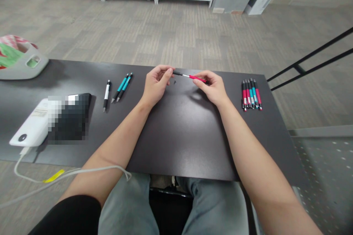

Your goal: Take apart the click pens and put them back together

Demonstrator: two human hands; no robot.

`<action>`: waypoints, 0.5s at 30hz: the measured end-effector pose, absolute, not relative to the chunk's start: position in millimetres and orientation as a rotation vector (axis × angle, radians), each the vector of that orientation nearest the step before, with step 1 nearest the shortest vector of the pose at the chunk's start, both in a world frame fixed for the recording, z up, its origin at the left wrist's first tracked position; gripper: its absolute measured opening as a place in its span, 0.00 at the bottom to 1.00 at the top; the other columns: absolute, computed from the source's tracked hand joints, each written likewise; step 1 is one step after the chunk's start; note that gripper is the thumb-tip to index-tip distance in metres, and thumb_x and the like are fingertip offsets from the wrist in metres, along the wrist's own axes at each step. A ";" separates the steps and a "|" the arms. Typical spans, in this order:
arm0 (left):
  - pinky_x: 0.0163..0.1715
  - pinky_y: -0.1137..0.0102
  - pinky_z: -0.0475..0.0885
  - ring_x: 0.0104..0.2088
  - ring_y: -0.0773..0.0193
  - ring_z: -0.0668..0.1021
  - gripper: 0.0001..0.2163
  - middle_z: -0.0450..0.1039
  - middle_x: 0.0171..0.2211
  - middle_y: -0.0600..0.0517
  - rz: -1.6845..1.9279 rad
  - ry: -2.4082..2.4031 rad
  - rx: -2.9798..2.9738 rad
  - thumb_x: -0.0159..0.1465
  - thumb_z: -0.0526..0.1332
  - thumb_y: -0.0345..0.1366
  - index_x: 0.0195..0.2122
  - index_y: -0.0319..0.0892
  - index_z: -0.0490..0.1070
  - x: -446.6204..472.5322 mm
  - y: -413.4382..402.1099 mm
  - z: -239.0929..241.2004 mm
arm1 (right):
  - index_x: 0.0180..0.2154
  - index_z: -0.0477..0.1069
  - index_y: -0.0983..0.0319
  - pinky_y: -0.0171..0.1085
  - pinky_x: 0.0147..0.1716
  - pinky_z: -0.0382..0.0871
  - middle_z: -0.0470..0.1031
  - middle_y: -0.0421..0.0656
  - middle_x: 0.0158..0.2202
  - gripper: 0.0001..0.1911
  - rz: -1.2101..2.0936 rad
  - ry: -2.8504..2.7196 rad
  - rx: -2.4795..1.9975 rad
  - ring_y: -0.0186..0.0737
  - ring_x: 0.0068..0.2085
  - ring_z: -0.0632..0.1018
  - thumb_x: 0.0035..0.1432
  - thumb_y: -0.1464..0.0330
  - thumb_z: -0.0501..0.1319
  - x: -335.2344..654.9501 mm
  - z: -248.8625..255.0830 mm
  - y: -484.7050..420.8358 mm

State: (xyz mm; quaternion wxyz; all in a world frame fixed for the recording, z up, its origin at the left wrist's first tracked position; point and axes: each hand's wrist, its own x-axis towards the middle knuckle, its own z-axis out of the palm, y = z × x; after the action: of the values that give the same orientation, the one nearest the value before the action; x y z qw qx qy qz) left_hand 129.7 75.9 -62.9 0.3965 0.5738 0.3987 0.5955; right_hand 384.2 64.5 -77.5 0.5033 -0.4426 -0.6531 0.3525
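Over the table's far edge, my left hand [157, 85] pinches a black pen section [178, 73] between thumb and fingers. My right hand [211, 87] is closed on a red pen barrel [194, 77], its black end partly hidden by the fingers. A thin pale rod [185, 75] spans the gap between the two parts, in line with both. Just below the black section, a tiny dark piece [174, 81] lies on the table; its kind is too small to make out.
Several red and teal pens [251, 94] lie side by side at the right. Left of my hands are two teal pens [122, 87] and a white pen [106, 95]. Farther left lie a white cabled device [30, 125], a dark blurred object [73, 117] and a white container [30, 64].
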 end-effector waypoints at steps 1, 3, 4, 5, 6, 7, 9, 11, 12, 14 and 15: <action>0.29 0.67 0.80 0.32 0.60 0.83 0.21 0.84 0.34 0.48 1.510 1.001 1.455 0.71 0.79 0.61 0.40 0.47 0.85 130.0 75.6 -63.2 | 0.45 0.89 0.52 0.50 0.51 0.80 0.89 0.43 0.43 0.28 0.853 -1.578 -1.066 0.50 0.44 0.85 0.60 0.36 0.80 384.0 -77.6 64.5; 0.29 0.67 0.80 0.32 0.60 0.83 0.21 0.84 0.34 0.48 1.524 0.970 1.459 0.71 0.79 0.61 0.41 0.47 0.86 129.9 75.6 -63.7 | 0.45 0.89 0.52 0.50 0.50 0.80 0.89 0.43 0.43 0.28 0.853 -1.576 -1.048 0.50 0.44 0.85 0.60 0.37 0.80 383.7 -78.1 64.6; 0.29 0.67 0.80 0.32 0.60 0.83 0.21 0.83 0.34 0.48 1.529 0.966 1.459 0.71 0.79 0.61 0.41 0.47 0.86 129.6 75.8 -63.7 | 0.45 0.89 0.51 0.50 0.50 0.80 0.89 0.42 0.43 0.27 0.852 -1.574 -1.040 0.50 0.44 0.85 0.60 0.37 0.81 383.6 -78.3 64.6; 0.29 0.67 0.80 0.32 0.60 0.83 0.20 0.83 0.34 0.48 1.532 0.975 1.456 0.71 0.79 0.60 0.41 0.48 0.86 129.1 76.2 -63.5 | 0.45 0.89 0.51 0.50 0.50 0.80 0.89 0.42 0.43 0.27 0.852 -1.573 -1.036 0.50 0.43 0.85 0.61 0.37 0.81 383.6 -78.5 64.6; 0.29 0.67 0.80 0.33 0.59 0.83 0.19 0.83 0.34 0.48 1.533 0.993 1.450 0.72 0.79 0.59 0.40 0.48 0.85 128.5 76.7 -63.0 | 0.45 0.89 0.51 0.50 0.50 0.80 0.89 0.43 0.43 0.27 0.851 -1.572 -1.037 0.50 0.43 0.84 0.61 0.37 0.80 383.5 -78.5 64.5; 0.29 0.67 0.79 0.33 0.59 0.83 0.19 0.83 0.34 0.48 1.534 1.013 1.443 0.72 0.79 0.58 0.40 0.48 0.85 128.0 77.2 -62.4 | 0.45 0.89 0.51 0.50 0.50 0.80 0.89 0.43 0.43 0.28 0.850 -1.573 -1.043 0.50 0.43 0.84 0.60 0.36 0.80 383.5 -78.4 64.3; 0.29 0.68 0.79 0.33 0.59 0.84 0.18 0.83 0.34 0.48 1.539 1.040 1.429 0.72 0.79 0.57 0.40 0.48 0.84 127.1 78.1 -61.3 | 0.45 0.89 0.52 0.50 0.50 0.80 0.89 0.43 0.43 0.30 0.846 -1.578 -1.064 0.50 0.43 0.84 0.60 0.34 0.80 383.5 -78.1 64.0; 0.28 0.68 0.79 0.33 0.60 0.84 0.18 0.83 0.35 0.48 1.539 1.050 1.422 0.72 0.79 0.57 0.40 0.48 0.84 126.5 78.7 -61.1 | 0.45 0.88 0.52 0.51 0.50 0.80 0.89 0.43 0.43 0.31 0.841 -1.581 -1.078 0.50 0.43 0.84 0.59 0.33 0.79 383.6 -77.6 63.6; 0.28 0.68 0.79 0.33 0.60 0.84 0.18 0.84 0.35 0.48 1.536 1.052 1.422 0.72 0.79 0.57 0.40 0.48 0.84 126.3 78.9 -61.3 | 0.45 0.88 0.52 0.51 0.50 0.80 0.88 0.43 0.43 0.31 0.840 -1.582 -1.078 0.50 0.43 0.84 0.60 0.34 0.79 383.6 -77.4 63.4; 0.29 0.68 0.78 0.33 0.60 0.84 0.19 0.84 0.35 0.48 1.540 1.037 1.431 0.71 0.79 0.58 0.40 0.47 0.84 125.7 79.1 -62.3 | 0.45 0.88 0.52 0.50 0.50 0.80 0.88 0.43 0.42 0.30 0.839 -1.582 -1.063 0.49 0.42 0.83 0.60 0.34 0.79 383.7 -77.0 63.4; 0.29 0.68 0.78 0.33 0.60 0.83 0.19 0.84 0.35 0.48 1.549 1.022 1.437 0.71 0.79 0.58 0.40 0.47 0.85 125.5 79.1 -62.8 | 0.45 0.88 0.52 0.50 0.49 0.80 0.88 0.43 0.42 0.30 0.840 -1.582 -1.054 0.49 0.42 0.83 0.61 0.35 0.79 383.7 -76.9 63.6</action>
State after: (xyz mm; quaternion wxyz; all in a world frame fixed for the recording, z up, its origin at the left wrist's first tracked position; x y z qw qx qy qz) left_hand 125.5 79.1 -62.8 0.3872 0.5645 0.4015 0.6085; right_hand 383.7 63.6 -76.9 0.5069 -0.4372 -0.6562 0.3482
